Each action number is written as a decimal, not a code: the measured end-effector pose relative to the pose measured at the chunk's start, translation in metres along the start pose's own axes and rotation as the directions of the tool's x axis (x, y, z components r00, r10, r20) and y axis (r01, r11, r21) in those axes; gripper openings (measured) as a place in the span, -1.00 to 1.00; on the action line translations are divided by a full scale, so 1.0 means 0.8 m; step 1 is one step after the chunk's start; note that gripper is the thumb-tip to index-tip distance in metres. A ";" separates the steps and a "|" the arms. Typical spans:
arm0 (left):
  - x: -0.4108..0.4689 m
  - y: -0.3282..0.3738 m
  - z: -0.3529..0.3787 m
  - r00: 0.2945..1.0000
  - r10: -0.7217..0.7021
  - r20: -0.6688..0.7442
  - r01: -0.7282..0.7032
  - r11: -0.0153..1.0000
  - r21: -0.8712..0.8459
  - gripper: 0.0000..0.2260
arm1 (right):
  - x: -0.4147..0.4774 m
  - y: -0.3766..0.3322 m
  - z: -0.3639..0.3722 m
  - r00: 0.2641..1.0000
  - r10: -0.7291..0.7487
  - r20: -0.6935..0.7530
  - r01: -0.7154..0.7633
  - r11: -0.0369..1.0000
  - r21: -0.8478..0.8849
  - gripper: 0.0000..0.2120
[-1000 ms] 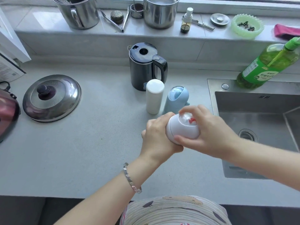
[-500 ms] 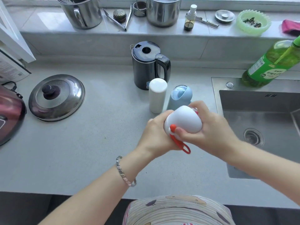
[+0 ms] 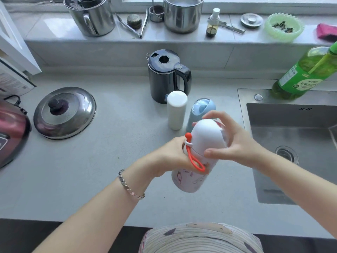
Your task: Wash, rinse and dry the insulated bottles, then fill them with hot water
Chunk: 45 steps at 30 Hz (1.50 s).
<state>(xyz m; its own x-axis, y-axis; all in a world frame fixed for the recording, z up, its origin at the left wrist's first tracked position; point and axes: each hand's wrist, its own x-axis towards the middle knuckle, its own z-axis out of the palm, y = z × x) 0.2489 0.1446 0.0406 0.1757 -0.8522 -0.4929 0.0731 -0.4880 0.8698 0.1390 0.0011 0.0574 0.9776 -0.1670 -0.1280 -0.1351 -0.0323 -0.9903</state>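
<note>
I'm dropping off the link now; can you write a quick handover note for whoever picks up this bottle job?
Left hand grips the body of the printed bottle, tilted above the counter.
Right hand curls round its cap, not yet off.
Plain white bottle and blue bottle stand capped in front of the kettle, left of the sink.
Done: no washing shows yet.
Left: uncap, wash, rinse, dry all three, then fill with hot water.
</note>
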 end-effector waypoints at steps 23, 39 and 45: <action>-0.010 -0.047 0.050 0.939 0.010 -0.343 0.025 0.995 0.098 -0.50 | -0.027 0.003 0.040 0.934 0.229 -0.274 -0.235 0.972 0.011 -0.36; -0.070 -0.153 -0.042 0.824 -0.319 -0.468 0.443 0.878 0.182 -0.78 | 0.058 0.080 0.058 0.826 0.072 -0.558 -0.402 0.769 -0.496 -0.33; -0.080 -0.162 -0.060 0.820 -0.304 -0.485 0.428 0.888 0.167 -0.83 | 0.107 0.106 0.070 0.825 0.175 -0.537 -0.501 0.665 -0.554 -0.24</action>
<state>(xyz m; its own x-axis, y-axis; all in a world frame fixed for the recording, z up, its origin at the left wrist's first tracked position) 0.2754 0.2712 -0.0393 0.5979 -0.4588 -0.6573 -0.0235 -0.8297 0.5577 0.2204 0.0393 -0.0403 0.6968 -0.6723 -0.2500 -0.6690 -0.4835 -0.5645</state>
